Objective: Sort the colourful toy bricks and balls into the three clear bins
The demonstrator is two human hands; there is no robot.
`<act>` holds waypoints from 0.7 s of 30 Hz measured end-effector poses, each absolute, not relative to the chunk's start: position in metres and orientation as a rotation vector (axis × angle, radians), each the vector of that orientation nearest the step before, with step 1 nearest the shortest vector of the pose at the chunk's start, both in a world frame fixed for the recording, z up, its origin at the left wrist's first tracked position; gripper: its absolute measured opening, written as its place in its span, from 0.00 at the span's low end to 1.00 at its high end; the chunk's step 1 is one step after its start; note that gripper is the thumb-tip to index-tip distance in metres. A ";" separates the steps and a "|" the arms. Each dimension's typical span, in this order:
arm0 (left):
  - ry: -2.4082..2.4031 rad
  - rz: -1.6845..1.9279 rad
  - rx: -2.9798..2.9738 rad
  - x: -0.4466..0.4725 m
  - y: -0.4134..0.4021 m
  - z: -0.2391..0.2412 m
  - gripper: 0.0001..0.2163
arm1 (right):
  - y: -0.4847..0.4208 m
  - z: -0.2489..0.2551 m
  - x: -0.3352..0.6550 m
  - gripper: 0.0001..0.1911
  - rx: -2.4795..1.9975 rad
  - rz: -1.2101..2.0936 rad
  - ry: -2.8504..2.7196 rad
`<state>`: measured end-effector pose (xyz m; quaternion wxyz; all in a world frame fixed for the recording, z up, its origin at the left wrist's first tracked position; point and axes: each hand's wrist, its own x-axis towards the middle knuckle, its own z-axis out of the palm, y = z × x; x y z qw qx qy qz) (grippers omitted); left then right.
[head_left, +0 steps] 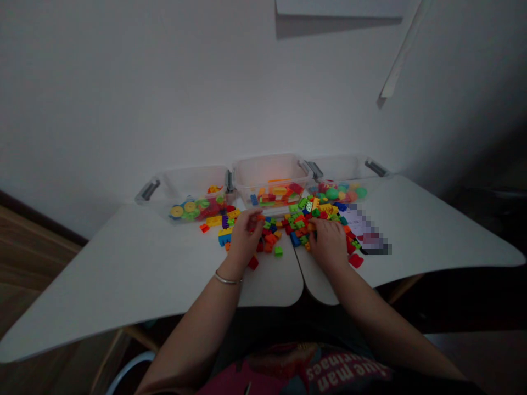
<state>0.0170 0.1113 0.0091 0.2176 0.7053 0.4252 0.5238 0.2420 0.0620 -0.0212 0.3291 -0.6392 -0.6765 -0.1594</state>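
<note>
A heap of colourful toy building bricks (297, 220) is spread across the middle of the white table. My left hand (246, 237) is at the heap's left side, fingers curled and closed; a small orange bit shows by the fingertips, but what they hold is too small to make out. On the right side of the pile, my right hand (330, 240) has its thumb and fingers closed on an orange brick (312, 226). Yellow and blue bricks (224, 237) lie left of my left hand, and a red brick (355, 260) lies right of my right hand.
Three clear plastic bins stand along the wall: a left bin (193, 178) with wheel-like pieces, a middle bin (267, 167) with bricks, a right bin (341, 167) with round pieces. A blurred-out phone-like object (366, 227) lies at right. A seam splits the table (272, 285).
</note>
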 end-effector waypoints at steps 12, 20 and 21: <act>1.246 2.058 1.527 -0.017 0.122 0.035 0.06 | 0.060 -0.023 0.241 0.09 -1.383 -0.294 -1.831; 1.724 1.973 2.019 -0.062 0.149 0.067 0.14 | 0.063 -0.026 0.245 0.11 -1.320 -0.208 -1.695; 1.789 1.903 2.084 -0.065 0.152 0.069 0.14 | 0.063 -0.027 0.245 0.11 -1.316 -0.203 -1.700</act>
